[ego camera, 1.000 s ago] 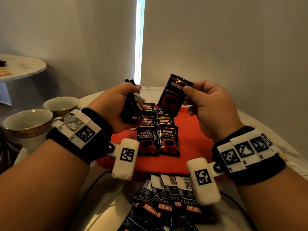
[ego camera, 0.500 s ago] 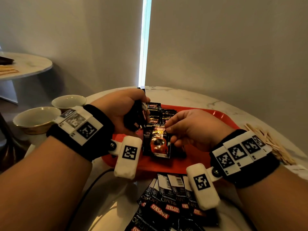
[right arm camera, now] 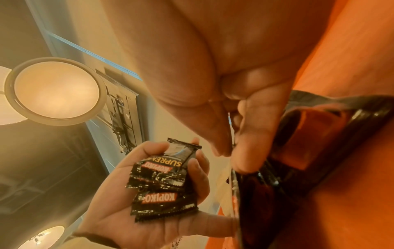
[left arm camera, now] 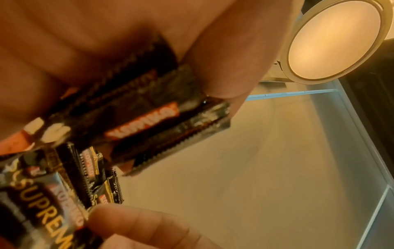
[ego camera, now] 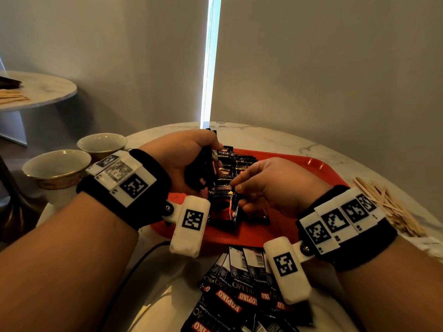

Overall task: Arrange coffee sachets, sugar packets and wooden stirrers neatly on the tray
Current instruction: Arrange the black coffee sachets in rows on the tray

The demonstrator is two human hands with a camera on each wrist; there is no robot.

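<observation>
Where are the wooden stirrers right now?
In the head view, the stirrers lie in a loose pile on the table, off the tray's right edge, beyond the right hand.

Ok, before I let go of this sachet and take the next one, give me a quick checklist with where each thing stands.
1. Sachet lies on the red tray: ok, lying in the front row.
2. Right hand free of it: not ok, fingertips are on its top edge.
3. Lined up with the rows behind: cannot tell, the hands cover part of them.
4. Left hand has sachets to give: ok, it grips a bundle.
5. Wooden stirrers on the tray: not ok, they lie on the table to its right.
6. Sugar packets found: cannot tell, none in view.
</observation>
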